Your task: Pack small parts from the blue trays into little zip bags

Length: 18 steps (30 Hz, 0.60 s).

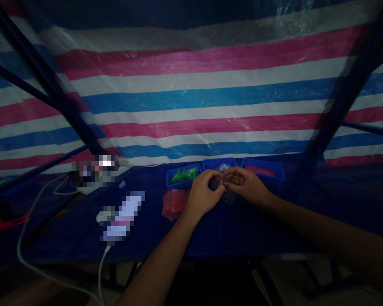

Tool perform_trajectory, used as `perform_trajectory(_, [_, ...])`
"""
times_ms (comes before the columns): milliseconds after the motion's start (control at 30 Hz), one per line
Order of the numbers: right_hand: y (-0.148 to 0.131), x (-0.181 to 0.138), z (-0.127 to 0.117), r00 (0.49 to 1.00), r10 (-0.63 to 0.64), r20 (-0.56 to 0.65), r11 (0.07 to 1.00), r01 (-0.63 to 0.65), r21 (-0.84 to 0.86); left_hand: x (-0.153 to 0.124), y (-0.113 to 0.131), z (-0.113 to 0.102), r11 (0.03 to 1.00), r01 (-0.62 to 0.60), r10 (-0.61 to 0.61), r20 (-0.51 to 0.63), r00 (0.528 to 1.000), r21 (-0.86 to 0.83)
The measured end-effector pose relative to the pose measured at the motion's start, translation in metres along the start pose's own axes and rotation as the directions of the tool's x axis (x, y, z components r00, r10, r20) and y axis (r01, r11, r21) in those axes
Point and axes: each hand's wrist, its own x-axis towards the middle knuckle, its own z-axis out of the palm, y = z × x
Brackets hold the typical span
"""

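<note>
My left hand point(203, 192) and my right hand point(246, 183) meet over the dark blue table point(274, 216), fingertips pinched together on a small item too dim to make out. Just behind them stand three blue trays: the left tray point(182, 176) holds green pieces, the middle tray point(219, 164) holds clear wrapped bits, the right tray point(263, 171) holds red pieces. A pile of red transparent bags point(172, 204) lies on the table to the left of my left hand.
A striped pink, blue and white tarp point(191, 93) hangs behind the table, with dark poles point(44, 72) crossing it. A blurred-out device point(123, 216) with a white cable point(22, 250) lies at the left. A red item point(3, 221) sits at the far left.
</note>
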Motion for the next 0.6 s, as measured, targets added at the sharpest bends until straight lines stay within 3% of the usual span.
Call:
perform_trajectory(300, [-0.0019, 0.0016, -0.005, 0.999, 0.02, -0.034, 1.0, -0.02, -0.005, -0.0003, -0.0005, -0.0018, 0.993, 0.089, -0.089, 0.01, 0.996, -0.078])
perform_trajectory(467, [-0.0056, 0.0005, -0.0044, 0.999, 0.015, -0.038, 1.0, -0.016, -0.015, 0.0006, -0.0025, -0.0008, 0.993, 0.056, -0.055, 0.018, 0.998, -0.104])
perform_trajectory(600, [-0.008, -0.0017, -0.0054, 0.996, -0.082, -0.048, 0.978, 0.071, -0.194, 0.0009, -0.0032, -0.0015, 1.0, 0.001, -0.002, 0.044, 0.999, 0.018])
